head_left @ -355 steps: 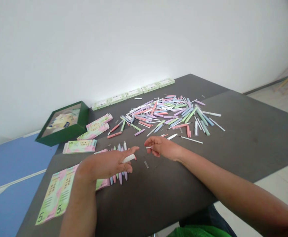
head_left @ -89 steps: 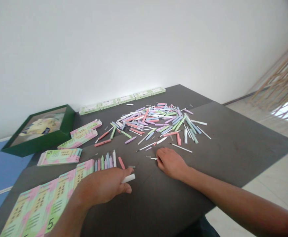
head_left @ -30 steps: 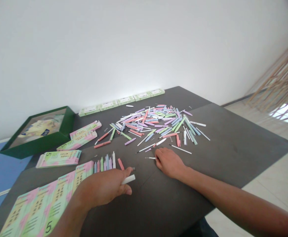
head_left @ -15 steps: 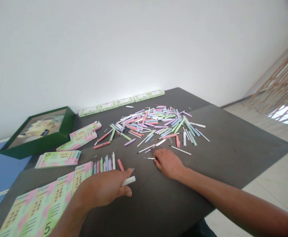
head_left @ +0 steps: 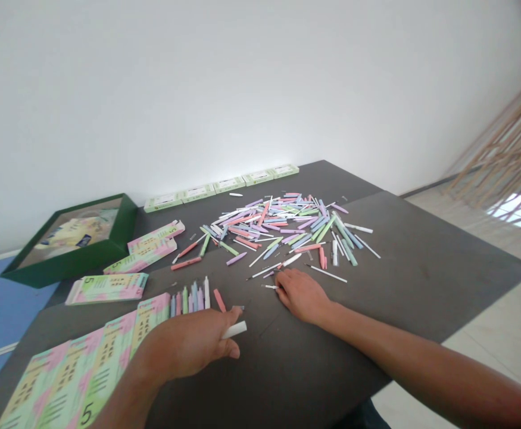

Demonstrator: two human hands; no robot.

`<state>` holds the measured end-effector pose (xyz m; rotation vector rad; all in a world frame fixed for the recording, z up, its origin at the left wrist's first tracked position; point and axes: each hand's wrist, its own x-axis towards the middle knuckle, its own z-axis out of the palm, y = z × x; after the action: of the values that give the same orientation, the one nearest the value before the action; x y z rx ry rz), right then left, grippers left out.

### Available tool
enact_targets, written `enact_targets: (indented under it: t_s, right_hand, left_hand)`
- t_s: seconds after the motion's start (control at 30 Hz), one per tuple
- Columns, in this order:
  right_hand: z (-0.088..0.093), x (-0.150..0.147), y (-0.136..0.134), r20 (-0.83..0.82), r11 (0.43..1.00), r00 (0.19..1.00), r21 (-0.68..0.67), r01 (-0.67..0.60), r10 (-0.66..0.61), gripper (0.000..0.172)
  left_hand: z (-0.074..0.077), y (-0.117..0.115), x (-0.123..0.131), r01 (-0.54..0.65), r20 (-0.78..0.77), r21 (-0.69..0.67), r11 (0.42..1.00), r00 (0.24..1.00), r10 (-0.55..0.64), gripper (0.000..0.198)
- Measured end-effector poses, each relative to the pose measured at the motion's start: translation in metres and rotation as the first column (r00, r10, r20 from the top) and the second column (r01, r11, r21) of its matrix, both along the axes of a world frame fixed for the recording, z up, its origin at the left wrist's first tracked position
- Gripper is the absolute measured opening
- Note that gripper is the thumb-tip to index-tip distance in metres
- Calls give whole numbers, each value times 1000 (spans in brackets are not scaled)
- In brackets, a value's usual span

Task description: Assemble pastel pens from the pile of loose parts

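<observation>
White pen barrel [head_left: 234, 329], apparently held; thin white refill [head_left: 269, 286] lying flat.

Person's own body, visible parts: left hand [head_left: 182, 344] and right hand [head_left: 302, 296], both bare, five-fingered, with no ring, watch or band visible. Left forearm [head_left: 128, 405] and right forearm [head_left: 421, 368], both bare, lie on the near side of the table [head_left: 439, 280]. Dark cloth [head_left: 365, 422], garment type too little shown to tell, appears just below the table's near edge.
</observation>
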<state>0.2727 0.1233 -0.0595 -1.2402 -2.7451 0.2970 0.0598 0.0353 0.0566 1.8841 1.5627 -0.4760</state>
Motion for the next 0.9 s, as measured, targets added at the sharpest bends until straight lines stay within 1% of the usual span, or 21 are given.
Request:
enact_targets:
  t_s: [0.33, 0.4, 0.5, 0.6, 0.7, 0.8, 0.9]
  right_hand:
    - [3, -7, 3, -31, 999, 999, -33, -28, 27, 14]
    - [5, -7, 5, -38, 998, 999, -51, -38, 37, 16]
    - [8, -7, 7, -40, 994, 996, -73, -85, 82, 25]
    - [10, -11, 7, -20, 989, 992, -77, -126, 125, 23]
    - [7, -19, 4, 3, 988, 989, -46, -148, 148, 17]
    - [1, -23, 1, 4, 986, 986, 5, -164, 164, 15]
    - [-5, -23, 1, -51, 986, 985, 8, -165, 165, 12]
  left_hand:
    - [0, -2, 0, -14, -10, 16, 1000, 1000, 15, 62]
    - [0, -2, 0, -9, -14, 23, 1000, 1000, 10, 62]
    - [1, -2, 0, 9, -10, 25, 1000, 1000, -9, 62]
    - [1, -2, 0, 23, -5, 22, 999, 1000, -23, 62]
    - [1, -2, 1, 25, -3, 20, 999, 1000, -25, 61]
    - [1, -2, 1, 19, -9, 21, 1000, 1000, -19, 61]
    - [-1, -2, 1, 16, -9, 13, 1000, 1000, -16, 61]
